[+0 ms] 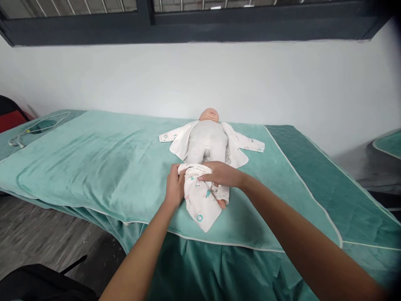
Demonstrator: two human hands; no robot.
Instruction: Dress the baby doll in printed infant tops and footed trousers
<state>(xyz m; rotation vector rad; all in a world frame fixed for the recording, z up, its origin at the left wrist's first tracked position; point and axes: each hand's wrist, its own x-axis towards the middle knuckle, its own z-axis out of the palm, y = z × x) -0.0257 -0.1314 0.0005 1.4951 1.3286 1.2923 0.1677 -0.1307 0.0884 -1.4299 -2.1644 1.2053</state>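
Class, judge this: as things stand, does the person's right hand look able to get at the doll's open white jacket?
Probably yes: the right hand rests on the patterned trousers just below the jacket, with nothing between them.

A bed [313,159] covered by a teal blanket [94,167] carries a doll [208,140] lying on an open white shirt [238,146]; a cable [28,131] lies at its far left.

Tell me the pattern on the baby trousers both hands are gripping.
The trousers are white with small scattered teal and pink prints, seen in the head view.
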